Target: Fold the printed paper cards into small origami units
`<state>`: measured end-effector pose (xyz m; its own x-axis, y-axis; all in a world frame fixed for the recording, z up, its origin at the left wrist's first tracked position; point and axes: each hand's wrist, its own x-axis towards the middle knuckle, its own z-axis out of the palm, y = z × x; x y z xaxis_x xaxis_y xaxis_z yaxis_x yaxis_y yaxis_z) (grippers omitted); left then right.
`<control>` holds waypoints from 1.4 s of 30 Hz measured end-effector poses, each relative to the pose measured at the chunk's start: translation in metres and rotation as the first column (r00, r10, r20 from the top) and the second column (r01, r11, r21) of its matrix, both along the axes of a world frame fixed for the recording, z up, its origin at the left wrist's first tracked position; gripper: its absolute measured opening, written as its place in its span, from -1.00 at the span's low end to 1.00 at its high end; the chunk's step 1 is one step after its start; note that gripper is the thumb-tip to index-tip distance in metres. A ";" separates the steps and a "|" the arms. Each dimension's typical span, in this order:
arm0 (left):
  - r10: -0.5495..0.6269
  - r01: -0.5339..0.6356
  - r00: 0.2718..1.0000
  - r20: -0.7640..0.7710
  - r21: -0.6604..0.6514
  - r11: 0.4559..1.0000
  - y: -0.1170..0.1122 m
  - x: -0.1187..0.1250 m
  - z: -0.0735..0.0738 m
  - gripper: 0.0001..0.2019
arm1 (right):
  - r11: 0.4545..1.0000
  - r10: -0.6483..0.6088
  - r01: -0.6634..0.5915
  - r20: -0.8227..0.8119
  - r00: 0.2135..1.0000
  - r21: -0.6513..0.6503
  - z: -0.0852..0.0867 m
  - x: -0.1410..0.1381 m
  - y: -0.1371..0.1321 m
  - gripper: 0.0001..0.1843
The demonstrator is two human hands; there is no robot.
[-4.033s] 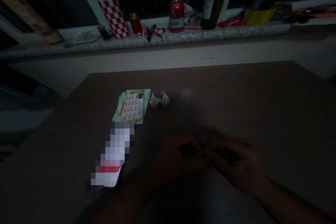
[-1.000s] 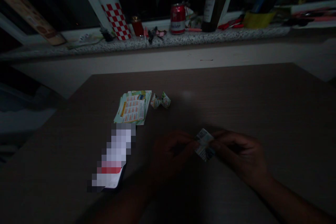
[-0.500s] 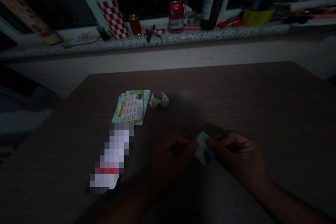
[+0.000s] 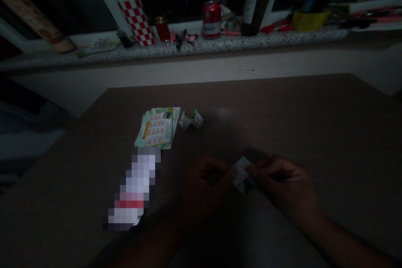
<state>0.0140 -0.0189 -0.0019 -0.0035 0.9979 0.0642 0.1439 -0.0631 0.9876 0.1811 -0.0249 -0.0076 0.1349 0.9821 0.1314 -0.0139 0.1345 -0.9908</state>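
A small folded piece of printed paper (image 4: 242, 175) is pinched between my two hands just above the dark wooden table (image 4: 282, 109). My left hand (image 4: 205, 184) grips its left edge with thumb and fingers closed. My right hand (image 4: 284, 186) grips its right side, fingers curled. Both hands are in deep shadow near the table's front.
A stack of printed calendar cards (image 4: 158, 127) lies left of centre, with two small folded paper pieces (image 4: 191, 119) beside it. A phone (image 4: 133, 190) lies near the front left. The stone sill behind holds a red can (image 4: 211, 19), a dark bottle (image 4: 256, 2) and a checkered bottle (image 4: 133, 10).
Four seconds ago the paper was hidden between my closed hands. Since then it has come into view between my fingertips and turned a little; my hands stay in the same place.
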 end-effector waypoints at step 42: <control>-0.143 0.144 0.989 0.026 -0.064 0.987 0.003 0.001 0.002 -0.82 | 0.960 0.161 -0.175 -0.082 0.984 -0.219 0.002 -0.003 0.002 -0.70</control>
<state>0.0148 -0.0154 0.0004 0.1396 0.9902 -0.0002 0.1175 -0.0164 0.9929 0.1784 -0.0233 -0.0057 -0.0338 0.9945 -0.0987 -0.0802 -0.1011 -0.9916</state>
